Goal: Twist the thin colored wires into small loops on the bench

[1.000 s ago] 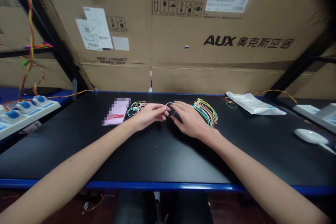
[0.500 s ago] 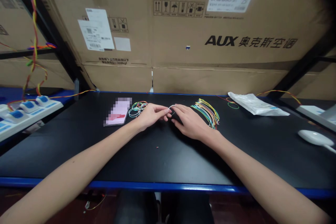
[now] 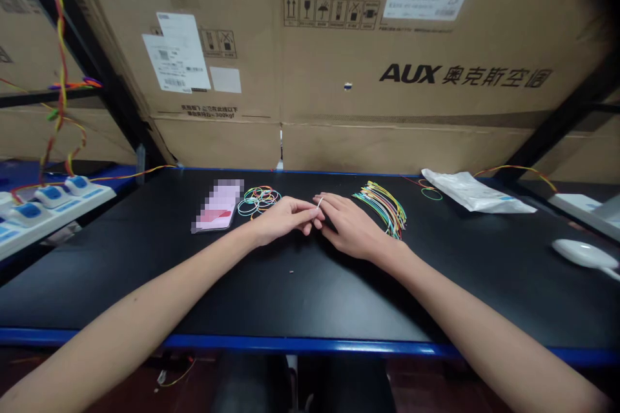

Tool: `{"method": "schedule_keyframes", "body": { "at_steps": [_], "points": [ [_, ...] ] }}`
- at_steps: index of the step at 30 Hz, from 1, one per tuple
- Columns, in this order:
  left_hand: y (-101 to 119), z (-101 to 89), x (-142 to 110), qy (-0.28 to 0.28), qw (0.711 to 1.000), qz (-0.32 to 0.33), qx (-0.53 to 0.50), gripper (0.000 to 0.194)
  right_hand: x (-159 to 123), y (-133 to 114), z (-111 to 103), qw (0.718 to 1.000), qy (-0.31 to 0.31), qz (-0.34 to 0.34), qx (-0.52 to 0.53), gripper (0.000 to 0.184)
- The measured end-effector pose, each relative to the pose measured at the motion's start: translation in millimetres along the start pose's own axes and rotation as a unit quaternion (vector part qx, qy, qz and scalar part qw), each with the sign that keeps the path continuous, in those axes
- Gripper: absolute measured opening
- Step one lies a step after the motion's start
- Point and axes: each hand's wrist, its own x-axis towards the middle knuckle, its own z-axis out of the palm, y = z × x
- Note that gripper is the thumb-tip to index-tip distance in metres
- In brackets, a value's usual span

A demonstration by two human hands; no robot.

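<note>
Two bare forearms reach across a black desk (image 3: pixel 145 284) with a blue front edge, and the left hand (image 3: pixel 285 219) and right hand (image 3: pixel 351 222) meet near its middle. Both are closed to a light pinch, palms down, with the fingertips nearly touching around a small white wire loop (image 3: pixel 320 203), which shows just above the fingers. Just beyond the left hand lies a tangle of thin coloured wire rings (image 3: pixel 258 200), beside a pink booklet (image 3: pixel 217 206) whose writing is blurred out. Just past the right hand fans a bundle of coloured wires (image 3: pixel 382 208). Farther right are a white plastic bag (image 3: pixel 475 193) and a small green wire ring (image 3: pixel 431 194). A white power strip with blue buttons (image 3: pixel 29 210) sits at the far left, and a white oval object (image 3: pixel 585 253) at the far right. Behind the desk stands a cardboard box (image 3: pixel 339 142) printed "AUX 奥克斯空调", with handling symbols, a white barcode label (image 3: pixel 177 55) and a "300kgf" marking.
</note>
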Motion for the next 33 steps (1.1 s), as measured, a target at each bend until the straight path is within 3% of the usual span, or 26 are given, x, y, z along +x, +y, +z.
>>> {"method": "schedule_keyframes", "body": {
  "at_steps": [6,8,10,14,17,20,23,28,30,33],
  "points": [
    [-1.7,-4.7,4.8,0.146,0.980,0.049,0.122,0.022,0.0,-0.4,-3.8,1.000,0.006,0.016,-0.011,0.032],
    [-2.5,-5.5,5.3,0.170,0.976,0.049,0.126,0.021,0.2,-0.4,-4.1,1.000,0.003,0.018,-0.012,0.033],
    [-3.3,-4.8,4.7,0.146,0.985,0.033,0.090,0.021,0.6,0.3,-3.9,1.000,-0.001,0.020,-0.009,0.031],
    [-4.2,-0.2,1.3,0.021,1.000,-0.006,-0.018,0.027,1.1,3.0,-2.0,1.000,-0.008,0.015,0.005,0.024],
    [-3.7,1.8,-0.1,-0.012,1.000,-0.016,-0.018,0.027,0.7,4.5,-0.5,1.000,-0.011,0.007,0.011,0.024],
    [-3.0,0.2,1.2,0.028,0.999,0.002,0.045,0.023,0.4,4.6,-0.7,1.000,-0.019,0.008,0.008,0.023],
    [-3.8,-3.3,3.8,0.104,0.983,0.045,0.145,0.023,0.2,3.8,-1.3,1.000,-0.022,0.018,-0.001,0.027],
    [-7.4,-7.2,3.8,0.221,0.911,0.135,0.322,0.026,0.0,2.1,1.1,1.000,-0.013,0.022,0.006,0.039],
    [-8.3,-6.7,2.9,0.231,0.897,0.155,0.345,0.026,0.0,1.9,1.7,1.000,-0.009,0.022,0.010,0.039],
    [-8.4,-3.1,2.6,0.166,0.935,0.131,0.285,0.025,0.0,2.6,1.0,1.000,-0.009,0.023,0.004,0.034]
  ]
}}
